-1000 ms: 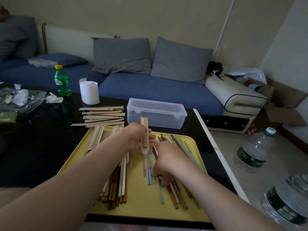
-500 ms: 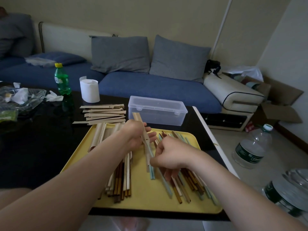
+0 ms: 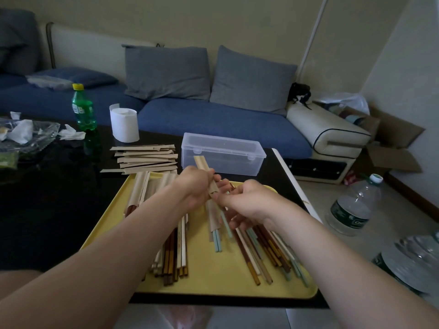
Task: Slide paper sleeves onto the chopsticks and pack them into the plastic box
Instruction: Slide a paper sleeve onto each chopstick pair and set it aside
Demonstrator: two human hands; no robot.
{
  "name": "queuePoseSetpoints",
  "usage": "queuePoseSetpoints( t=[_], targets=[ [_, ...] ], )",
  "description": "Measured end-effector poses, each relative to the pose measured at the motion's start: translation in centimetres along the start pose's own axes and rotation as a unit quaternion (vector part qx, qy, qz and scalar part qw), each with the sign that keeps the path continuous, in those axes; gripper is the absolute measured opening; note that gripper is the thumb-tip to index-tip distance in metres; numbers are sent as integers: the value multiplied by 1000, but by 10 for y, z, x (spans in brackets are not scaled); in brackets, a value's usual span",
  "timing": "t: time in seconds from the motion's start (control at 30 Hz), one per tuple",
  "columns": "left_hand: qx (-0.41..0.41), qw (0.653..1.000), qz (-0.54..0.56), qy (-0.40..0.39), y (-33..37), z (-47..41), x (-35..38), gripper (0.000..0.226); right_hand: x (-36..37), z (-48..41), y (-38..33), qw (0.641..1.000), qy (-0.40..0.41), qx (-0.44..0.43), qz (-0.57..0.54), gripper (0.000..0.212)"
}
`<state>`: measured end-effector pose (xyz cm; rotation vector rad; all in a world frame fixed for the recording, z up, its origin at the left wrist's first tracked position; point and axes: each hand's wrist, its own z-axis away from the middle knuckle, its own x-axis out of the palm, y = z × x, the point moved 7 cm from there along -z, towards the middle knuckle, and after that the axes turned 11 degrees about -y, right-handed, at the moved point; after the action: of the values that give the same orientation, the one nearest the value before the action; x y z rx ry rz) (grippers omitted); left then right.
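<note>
A green bottle and a paper roll are set upright on the black table. A blue sofa with grey cushions is seen behind it, and a water bottle is stood on the floor.

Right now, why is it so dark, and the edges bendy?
Head view: the room light is dim and the black table soaks it up, only mirroring the green bottle; the wide lens curves the edges and stretches the forearms; the big bottle at the lower right is smeared, while the paper sleeve looks sharp.
</note>
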<state>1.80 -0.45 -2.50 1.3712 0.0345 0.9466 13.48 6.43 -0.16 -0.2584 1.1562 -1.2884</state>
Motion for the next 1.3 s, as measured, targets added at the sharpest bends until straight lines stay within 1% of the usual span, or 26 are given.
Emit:
queuePoseSetpoints(
  t=[0.1, 0.17, 0.23, 0.3, 0.37, 0.4, 0.43, 0.47, 0.5, 0.57, 0.6, 0.63, 0.7, 0.77, 0.9, 1.03, 1.13, 1.3],
  targets=[
    [20, 999, 28, 33, 5, -3, -10, 26, 9, 8, 4, 991, -113, 59, 36, 25],
    [17, 999, 21, 37, 5, -3, -12, 22, 12, 13, 8, 986, -151, 67, 15, 22],
    [-3, 1000, -17, 18, 1, -3, -9, 21, 13, 14, 10, 987, -138, 57, -51, 27],
    [-34, 997, -72, -8, -6, -3, -5, 25, 13, 9, 10, 985, -106, 33, -130, 32],
    [-50, 992, -111, -17, -10, -3, -5, 25, 14, 6, 7, 982, -102, 20, -159, 22],
    [-52, 990, -126, -17, -10, -4, -5, 25, 12, 7, 6, 985, -102, 26, -137, 16],
    [-53, 989, -139, -13, -10, -4, -6, 25, 5, 5, 8, 992, -90, 36, -77, 19],
    [-56, 988, -145, -8, -10, -4, -8, 25, -5, 4, 10, 997, -60, 45, 4, 23],
    [-60, 987, -147, -2, -11, -4, -10, 26, -17, 3, 13, 994, -21, 53, 95, 22],
    [-70, 986, -152, 6, -11, -4, -15, 26, -41, 2, 19, 965, 62, 72, 244, 9],
    [-74, 984, -159, 6, -11, -4, -15, 24, -50, 2, 23, 950, 90, 88, 286, 5],
    [-76, 983, -167, 7, -11, -3, -16, 22, -57, 1, 29, 940, 111, 106, 305, 7],
    [-71, 981, -177, 10, -11, -3, -16, 17, -71, 1, 38, 927, 151, 125, 319, 12],
    [-62, 981, -181, 2, -12, -3, -12, 13, -80, 0, 44, 923, 172, 130, 320, 14],
    [-70, 979, -189, -26, -18, -3, -3, 10, -85, -8, 65, 938, 144, 158, 273, 21],
    [-71, 979, -189, -39, -24, -4, -1, 23, -84, -17, 70, 946, 136, 151, 252, 16],
    [-73, 978, -190, -45, -26, -5, -1, 27, -84, -22, 69, 942, 142, 155, 261, 20],
    [-71, 979, -182, -47, -27, -5, -2, 38, -83, -23, 64, 935, 129, 166, 284, 28]
  ],
)
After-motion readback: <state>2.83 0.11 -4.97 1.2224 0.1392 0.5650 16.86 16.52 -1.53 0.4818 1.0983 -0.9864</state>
